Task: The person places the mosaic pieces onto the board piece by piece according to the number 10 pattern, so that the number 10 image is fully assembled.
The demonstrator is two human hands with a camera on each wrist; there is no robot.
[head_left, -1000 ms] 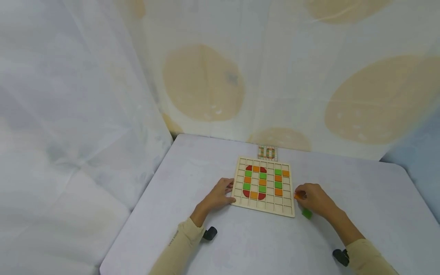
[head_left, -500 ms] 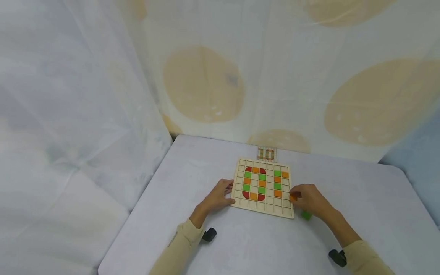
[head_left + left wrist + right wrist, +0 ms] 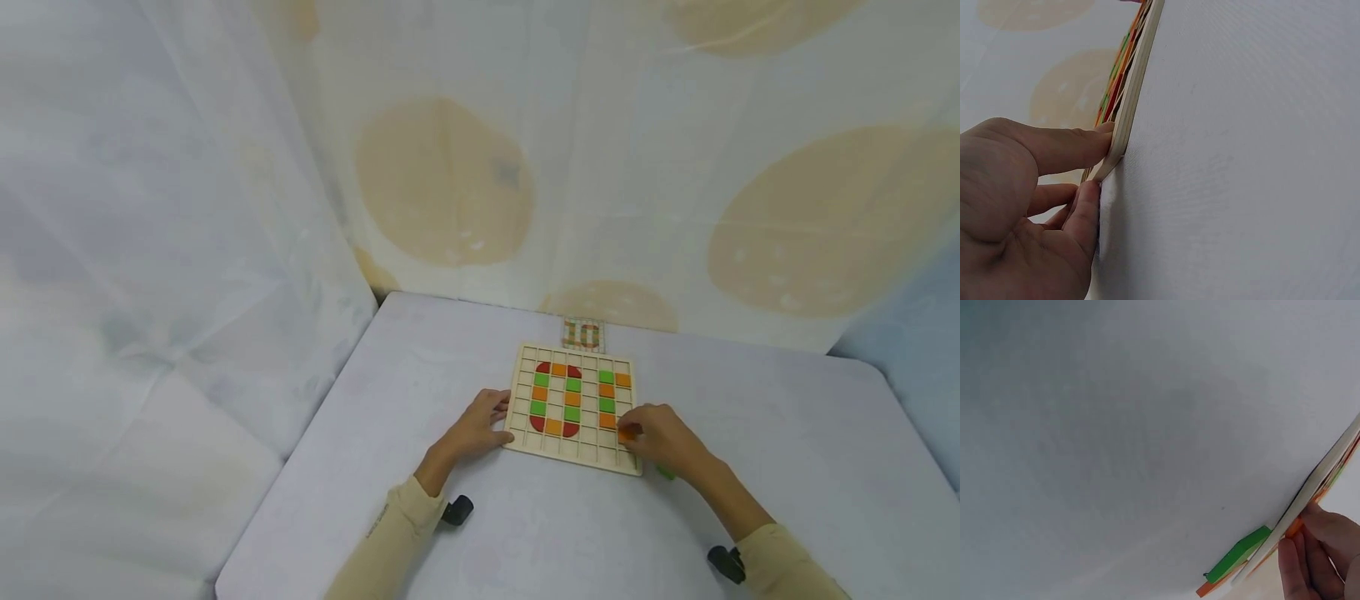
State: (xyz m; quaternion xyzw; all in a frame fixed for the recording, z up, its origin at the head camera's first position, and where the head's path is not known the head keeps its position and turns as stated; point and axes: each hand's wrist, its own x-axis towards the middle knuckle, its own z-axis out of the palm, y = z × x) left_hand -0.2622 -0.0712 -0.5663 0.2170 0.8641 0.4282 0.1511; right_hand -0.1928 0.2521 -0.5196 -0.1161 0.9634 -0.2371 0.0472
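Observation:
A square wooden grid board lies on the table, with red, orange and green tiles forming a ring and a column. My left hand grips its near left corner; in the left wrist view the thumb lies along the top of the rim, fingers at the edge. Over the board's right-hand column, my right hand pinches an orange square tile, mostly covered by the fingers. Just off the board's right edge, partly hidden beneath that hand, is a green tile, with an orange piece beside it.
A small card printed with a similar coloured pattern lies behind the board. The white table meets a cloth backdrop at its far edge. Black devices sit at both wrists.
My right hand has moved left with the orange tile, from beside the board's right edge to over its rightmost column. The left hand stays at the board's corner.

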